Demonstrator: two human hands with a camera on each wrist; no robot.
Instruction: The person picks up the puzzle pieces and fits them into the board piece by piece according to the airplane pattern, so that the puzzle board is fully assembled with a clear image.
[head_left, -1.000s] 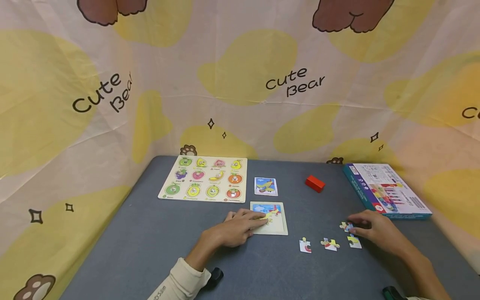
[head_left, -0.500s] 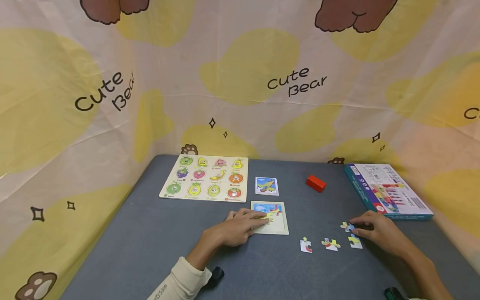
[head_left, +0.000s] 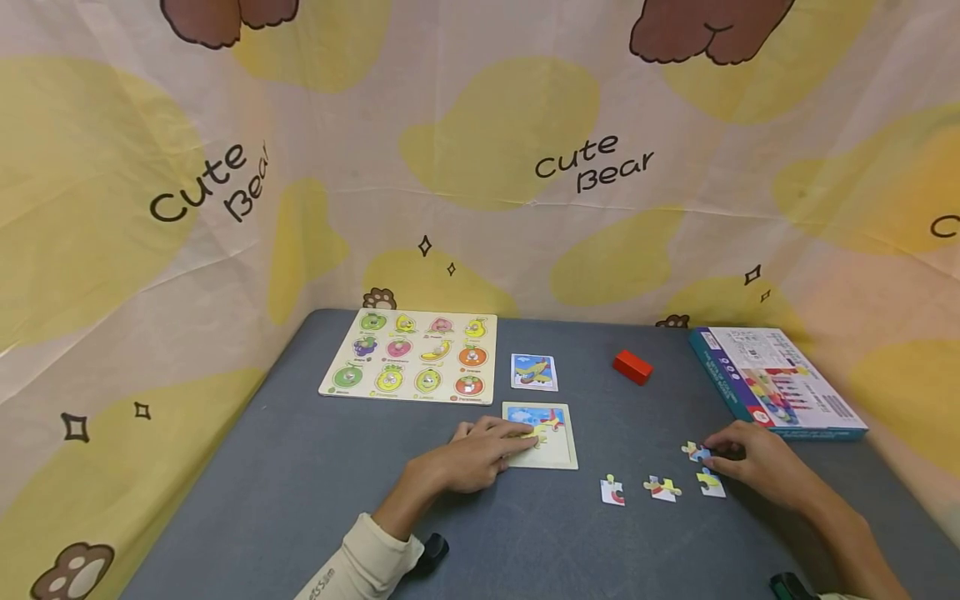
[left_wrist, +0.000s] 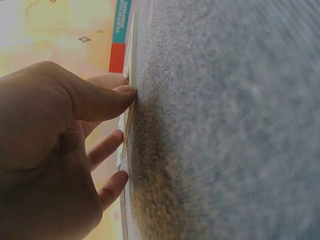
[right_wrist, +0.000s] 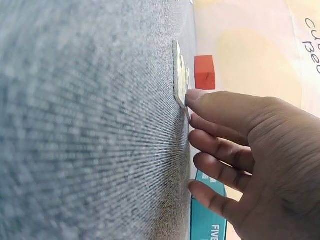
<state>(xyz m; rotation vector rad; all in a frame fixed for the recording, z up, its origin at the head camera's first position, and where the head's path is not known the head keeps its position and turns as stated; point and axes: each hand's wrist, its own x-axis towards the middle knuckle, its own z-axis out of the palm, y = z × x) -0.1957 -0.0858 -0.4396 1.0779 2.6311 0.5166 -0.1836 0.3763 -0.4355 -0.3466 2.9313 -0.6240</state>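
Observation:
My left hand (head_left: 480, 454) lies with fairly straight fingers on a small square puzzle tray (head_left: 558, 457), its thumb at the tray's near edge. Part of an aeroplane picture shows inside the tray; my fingers hide its left side. To the right, my right hand (head_left: 753, 454) pinches a blue and yellow puzzle piece (head_left: 694, 452) at the table between thumb and index finger. Just in front of that lies another puzzle piece (head_left: 710, 482) with yellow on it. Further left are a red and yellow puzzle piece (head_left: 662, 488) and a white puzzle piece (head_left: 612, 490) with a red patch.
Behind the tray lies an aeroplane picture card (head_left: 534, 372). A fruit board (head_left: 408, 357) occupies the back left of the grey table (head_left: 300, 483). Toward the back right are a red block (head_left: 632, 367) and a flat box (head_left: 780, 379). A printed cloth (head_left: 480, 167) hangs behind.
The whole view has shifted very slightly. Both hands keep their places, the left on the tray and the right at the same puzzle piece.

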